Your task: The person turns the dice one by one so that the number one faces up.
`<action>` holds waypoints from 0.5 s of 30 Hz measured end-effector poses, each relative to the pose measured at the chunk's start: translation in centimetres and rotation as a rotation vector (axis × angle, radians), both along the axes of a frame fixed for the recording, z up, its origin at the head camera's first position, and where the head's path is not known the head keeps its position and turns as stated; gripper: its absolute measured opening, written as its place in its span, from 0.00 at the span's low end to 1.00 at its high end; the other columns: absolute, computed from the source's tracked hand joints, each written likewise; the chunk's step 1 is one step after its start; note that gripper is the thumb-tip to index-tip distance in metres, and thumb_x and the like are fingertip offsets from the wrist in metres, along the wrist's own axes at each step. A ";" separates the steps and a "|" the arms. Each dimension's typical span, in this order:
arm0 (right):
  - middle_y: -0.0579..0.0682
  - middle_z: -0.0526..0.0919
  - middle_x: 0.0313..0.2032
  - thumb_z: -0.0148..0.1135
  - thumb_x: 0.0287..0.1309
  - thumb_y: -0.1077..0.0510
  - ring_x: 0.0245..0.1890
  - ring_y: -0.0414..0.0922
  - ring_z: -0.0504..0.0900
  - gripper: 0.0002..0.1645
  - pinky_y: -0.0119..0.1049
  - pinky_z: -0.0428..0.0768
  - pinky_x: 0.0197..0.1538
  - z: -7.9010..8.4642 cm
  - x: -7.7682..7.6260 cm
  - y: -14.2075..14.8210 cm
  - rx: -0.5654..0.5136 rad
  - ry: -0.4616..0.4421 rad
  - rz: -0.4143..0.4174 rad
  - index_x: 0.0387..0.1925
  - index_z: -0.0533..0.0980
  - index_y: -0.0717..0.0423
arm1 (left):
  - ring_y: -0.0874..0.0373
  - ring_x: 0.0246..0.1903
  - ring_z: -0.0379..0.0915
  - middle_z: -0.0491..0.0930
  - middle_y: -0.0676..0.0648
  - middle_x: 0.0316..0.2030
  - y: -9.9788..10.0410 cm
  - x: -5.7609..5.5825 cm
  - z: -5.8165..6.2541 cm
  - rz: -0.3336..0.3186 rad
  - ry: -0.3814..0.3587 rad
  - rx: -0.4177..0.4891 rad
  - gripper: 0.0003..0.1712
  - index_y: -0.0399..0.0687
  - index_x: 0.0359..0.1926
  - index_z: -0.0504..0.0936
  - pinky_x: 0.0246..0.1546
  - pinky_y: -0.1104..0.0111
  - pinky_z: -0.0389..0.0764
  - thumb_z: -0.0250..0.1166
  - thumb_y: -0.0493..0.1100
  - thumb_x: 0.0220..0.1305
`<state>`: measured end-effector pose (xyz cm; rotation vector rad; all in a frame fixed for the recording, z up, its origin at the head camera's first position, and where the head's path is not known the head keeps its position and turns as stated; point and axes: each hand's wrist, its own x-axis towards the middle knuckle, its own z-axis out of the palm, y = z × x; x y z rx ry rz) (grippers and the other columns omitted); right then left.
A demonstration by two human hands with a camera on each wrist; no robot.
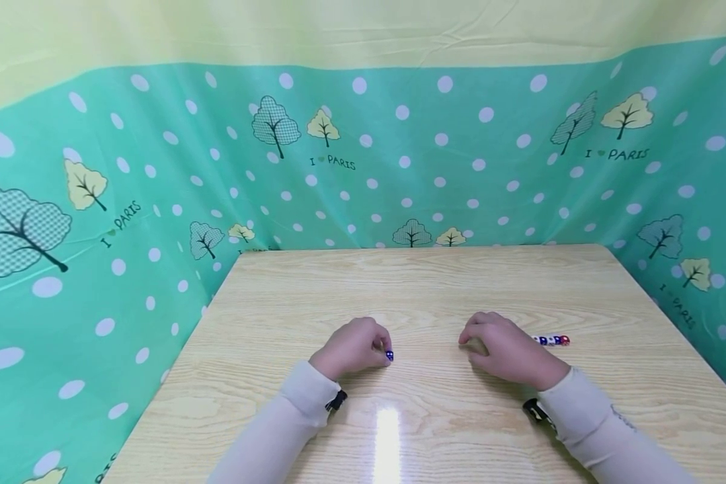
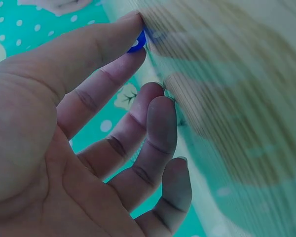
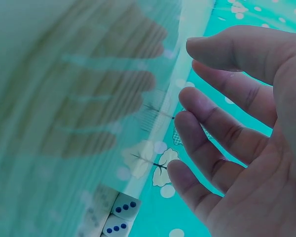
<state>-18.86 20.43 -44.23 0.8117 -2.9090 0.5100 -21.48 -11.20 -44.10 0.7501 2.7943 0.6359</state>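
Note:
A small blue die [image 1: 390, 355] with white pips is pinched between the thumb and index finger of my left hand [image 1: 353, 346], low at the tabletop. In the left wrist view the die [image 2: 137, 43] shows as a blue bit between the two fingertips. My right hand [image 1: 501, 346] hovers just above the table, fingers loosely bent and holding nothing. Just right of it lies a row of dice [image 1: 550, 341], blue and white with a red one at the far end; the hand hides the row's left part. White dice [image 3: 126, 206] with blue pips show in the right wrist view.
Both hands work over a glossy light wood table [image 1: 411, 282], which reflects a bright strip of light near its front. A green dotted curtain [image 1: 363, 161] with tree prints surrounds the back and sides.

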 end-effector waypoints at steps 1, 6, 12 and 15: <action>0.42 0.82 0.43 0.75 0.54 0.62 0.48 0.45 0.81 0.13 0.49 0.81 0.53 0.0 0.0 0.0 -0.001 0.004 0.002 0.41 0.86 0.45 | 0.63 0.34 0.73 0.78 0.61 0.30 0.2 0.1 0.0 -0.002 -0.002 -0.002 0.08 0.63 0.29 0.86 0.37 0.67 0.76 0.80 0.48 0.56; 0.40 0.82 0.41 0.75 0.54 0.61 0.47 0.43 0.80 0.12 0.48 0.81 0.53 -0.1 0.0 -0.2 -0.003 0.006 0.007 0.40 0.87 0.45 | 0.64 0.33 0.71 0.77 0.61 0.29 1.1 0.5 0.2 -0.022 -0.014 -0.004 0.08 0.64 0.28 0.86 0.34 0.69 0.75 0.79 0.48 0.57; 0.40 0.82 0.40 0.74 0.56 0.61 0.45 0.42 0.79 0.11 0.47 0.81 0.51 0.0 0.2 -0.4 -0.001 -0.006 0.008 0.39 0.86 0.44 | 0.65 0.33 0.70 0.77 0.61 0.29 2.1 1.1 0.4 -0.038 -0.019 -0.008 0.09 0.64 0.27 0.85 0.32 0.70 0.74 0.79 0.47 0.56; 0.39 0.81 0.40 0.74 0.56 0.61 0.45 0.42 0.79 0.10 0.46 0.81 0.51 -0.1 0.2 -0.4 -0.006 0.001 0.014 0.39 0.86 0.43 | 0.65 0.33 0.70 0.77 0.61 0.28 2.6 1.3 0.4 -0.049 -0.013 -0.017 0.10 0.65 0.27 0.85 0.32 0.71 0.74 0.79 0.47 0.56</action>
